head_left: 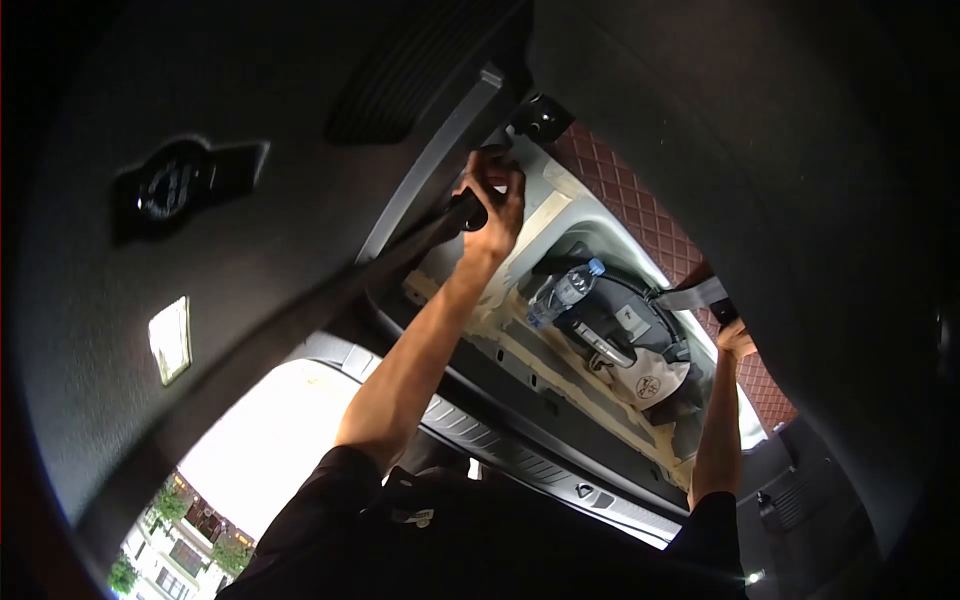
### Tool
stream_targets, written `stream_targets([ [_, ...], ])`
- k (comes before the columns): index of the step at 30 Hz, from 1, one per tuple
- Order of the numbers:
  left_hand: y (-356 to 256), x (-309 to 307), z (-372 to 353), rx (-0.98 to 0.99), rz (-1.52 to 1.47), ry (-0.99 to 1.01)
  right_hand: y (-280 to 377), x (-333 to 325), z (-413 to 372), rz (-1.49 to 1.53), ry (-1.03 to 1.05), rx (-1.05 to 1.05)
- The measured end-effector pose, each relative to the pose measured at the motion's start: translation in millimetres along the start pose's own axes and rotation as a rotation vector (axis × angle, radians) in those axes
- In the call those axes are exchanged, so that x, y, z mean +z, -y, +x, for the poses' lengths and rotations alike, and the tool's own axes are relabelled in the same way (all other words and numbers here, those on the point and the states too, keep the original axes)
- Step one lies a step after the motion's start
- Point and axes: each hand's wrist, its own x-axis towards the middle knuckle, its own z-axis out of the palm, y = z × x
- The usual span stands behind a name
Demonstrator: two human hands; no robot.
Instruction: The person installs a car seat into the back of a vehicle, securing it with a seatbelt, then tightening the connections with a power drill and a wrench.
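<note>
Up near the black side trim of a car's boot, my left hand (492,212) has its fingers bent and drawn together. A dark rounded part (467,212) lies against it; whatever is in the fingers is too small to make out. My right hand (737,341) is at the edge of a large dark panel (800,220) that slants across the right side, its fingers partly hidden behind that edge. Close by the right hand, a grey strap (692,296) ends at a black block. Between my arms lies an open boot well (580,215) with a pale rim.
In the well lie a clear water bottle (574,287) with a blue cap, a black-and-silver handled item (604,345) and a white printed cloth bag (652,379). Brown quilted lining (640,210) runs behind. The ridged boot sill (470,432) crosses in front of me.
</note>
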Motion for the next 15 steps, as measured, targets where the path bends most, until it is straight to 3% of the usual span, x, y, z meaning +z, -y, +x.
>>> stream_targets([
  [5,-22,0,29,-0.038,0.193,0.197,-2,-2,8,-0.025,-0.069,-0.190],
  [12,-17,-3,37,0.168,0.550,0.280,-2,-7,4,0.018,0.011,-0.177],
  [15,-30,-7,46,0.120,0.575,0.398,7,-13,15,0.005,-0.025,-0.205],
])
